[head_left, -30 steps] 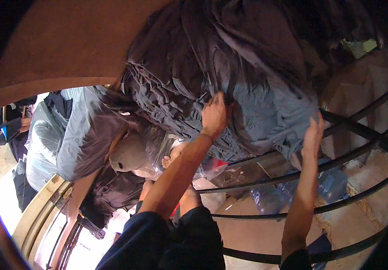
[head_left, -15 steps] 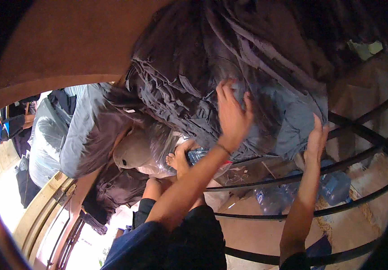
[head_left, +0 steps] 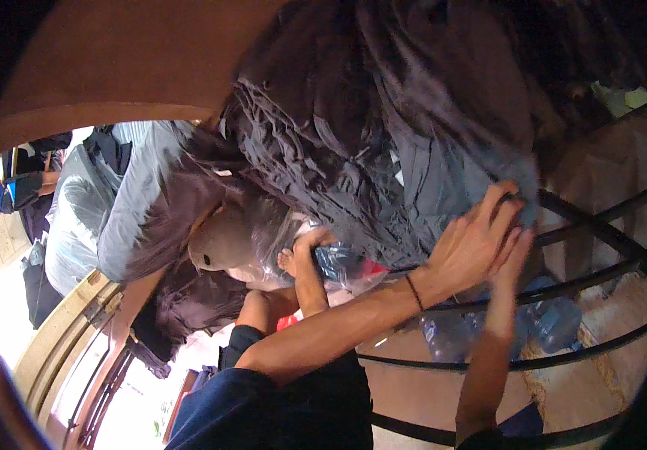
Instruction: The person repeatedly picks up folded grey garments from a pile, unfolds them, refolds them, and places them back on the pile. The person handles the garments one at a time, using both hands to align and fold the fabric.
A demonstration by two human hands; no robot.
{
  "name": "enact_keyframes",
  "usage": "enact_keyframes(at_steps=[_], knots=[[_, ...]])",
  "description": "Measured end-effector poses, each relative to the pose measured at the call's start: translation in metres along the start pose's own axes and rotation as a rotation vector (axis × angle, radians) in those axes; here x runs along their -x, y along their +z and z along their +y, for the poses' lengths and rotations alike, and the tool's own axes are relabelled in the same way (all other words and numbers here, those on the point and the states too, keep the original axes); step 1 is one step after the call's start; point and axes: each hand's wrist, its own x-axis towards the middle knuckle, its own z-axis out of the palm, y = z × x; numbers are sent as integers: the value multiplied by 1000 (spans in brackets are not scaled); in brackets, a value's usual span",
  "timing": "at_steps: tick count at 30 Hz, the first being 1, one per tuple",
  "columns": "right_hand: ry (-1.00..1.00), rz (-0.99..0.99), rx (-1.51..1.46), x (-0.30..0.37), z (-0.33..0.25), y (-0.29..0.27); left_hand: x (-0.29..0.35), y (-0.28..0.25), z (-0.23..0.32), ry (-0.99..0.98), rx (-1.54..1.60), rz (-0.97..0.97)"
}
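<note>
A large dark grey garment (head_left: 443,165) hangs in loose folds from the heap above and falls over the black metal railing. My left hand (head_left: 473,240) reaches across to its lower right corner, with bent fingers closed on the cloth. Right beside it, my right hand (head_left: 511,259) comes up from below and pinches the same edge; its fingertips are partly hidden behind the left hand and slightly blurred. A small white tag (head_left: 399,178) shows among the folds.
Curved black rails (head_left: 601,352) run along the right. Clear plastic bottles (head_left: 556,322) lie beyond them. Large plastic-wrapped bundles (head_left: 151,202) are at the left, beside a pale wooden edge (head_left: 61,322). My bare foot (head_left: 290,262) rests near a clear plastic bag (head_left: 342,262).
My left hand has moved right and down from the middle of the garment to its corner, where its fingers have closed. My right hand has shifted slightly left and down, meeting it.
</note>
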Motion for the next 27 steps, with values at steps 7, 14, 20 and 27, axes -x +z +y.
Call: enact_keyframes(at_steps=[7, 14, 20, 27], knots=[[-189, 399, 217, -46, -44, -72, -9, -14, -148, -172, -760, -14], [-434, 291, 321, 2, -7, -14, 29, -68, -136, -249, -479, -78], [-472, -15, 407, 46, -2, 86, -7, -26, -28, -330, 281, 105], [-24, 368, 67, -22, -52, -23, -24, -37, -108, -16, -367, 467]])
